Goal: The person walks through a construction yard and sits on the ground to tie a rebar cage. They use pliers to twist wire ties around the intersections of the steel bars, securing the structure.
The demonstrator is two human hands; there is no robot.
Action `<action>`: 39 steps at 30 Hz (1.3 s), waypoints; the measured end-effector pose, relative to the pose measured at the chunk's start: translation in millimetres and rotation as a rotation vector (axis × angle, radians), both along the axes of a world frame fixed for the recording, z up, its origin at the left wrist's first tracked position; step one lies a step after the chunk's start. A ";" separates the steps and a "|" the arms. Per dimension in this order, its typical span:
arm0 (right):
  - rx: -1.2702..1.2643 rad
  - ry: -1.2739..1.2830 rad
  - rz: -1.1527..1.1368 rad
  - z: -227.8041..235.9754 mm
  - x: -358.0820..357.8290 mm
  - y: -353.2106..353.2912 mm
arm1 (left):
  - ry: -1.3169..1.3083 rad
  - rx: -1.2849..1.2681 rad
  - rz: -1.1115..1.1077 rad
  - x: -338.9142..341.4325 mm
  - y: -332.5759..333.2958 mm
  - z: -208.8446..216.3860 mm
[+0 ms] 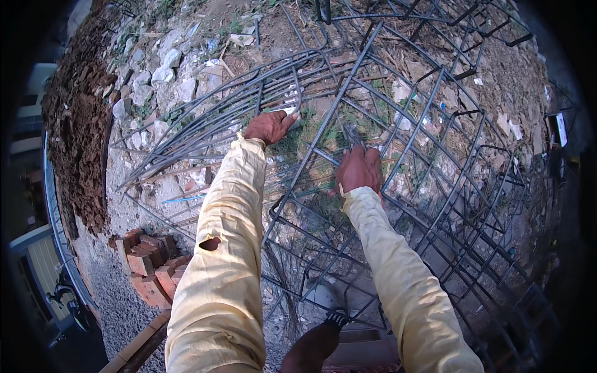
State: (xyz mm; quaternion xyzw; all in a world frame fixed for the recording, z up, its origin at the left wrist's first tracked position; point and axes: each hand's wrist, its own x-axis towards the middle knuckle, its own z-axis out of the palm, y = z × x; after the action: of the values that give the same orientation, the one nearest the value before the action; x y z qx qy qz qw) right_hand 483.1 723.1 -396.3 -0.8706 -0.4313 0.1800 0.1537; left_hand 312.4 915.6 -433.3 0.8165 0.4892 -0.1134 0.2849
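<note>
A cage of steel reinforcing bars (348, 84) spreads across the middle and right, its long bars crossed by bent stirrups. My left hand (268, 128) is closed at the near side of a bundle of loose bars (205, 112), by the bent end of one bar. What its fingers pinch, if anything, is too small to make out. Lower and to the right, inside the cage's grid, my right hand (359, 170) is wrapped round a pair of pincers (352, 133). Their grey jaws point away from me; the handles are mostly hidden in the fist.
Broken red bricks (152, 261) are piled at the lower left, near a wooden pole (140, 345). White stones (165, 71) and brown soil (81, 124) lie at the far left. More bent bars (429, 25) stick up at the far right. My foot (336, 318) stands at the cage's near edge.
</note>
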 end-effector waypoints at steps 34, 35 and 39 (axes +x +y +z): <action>0.842 1.079 0.350 311.4 176.1 -439.0 | -0.732 0.714 -0.111 -46.9 -577.7 258.1; 0.820 1.160 0.360 321.1 183.5 -473.7 | -0.736 0.745 -0.098 -43.1 -590.8 252.6; 0.870 1.539 0.361 321.4 195.3 -598.9 | -0.701 0.783 0.081 -43.3 -620.7 255.2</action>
State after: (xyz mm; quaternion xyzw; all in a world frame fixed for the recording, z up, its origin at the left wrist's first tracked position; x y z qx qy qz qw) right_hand 678.3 124.1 -74.8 -0.2934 -0.3691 0.5552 0.6852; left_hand 269.1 294.9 -178.2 0.8312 0.4013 0.3690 0.1095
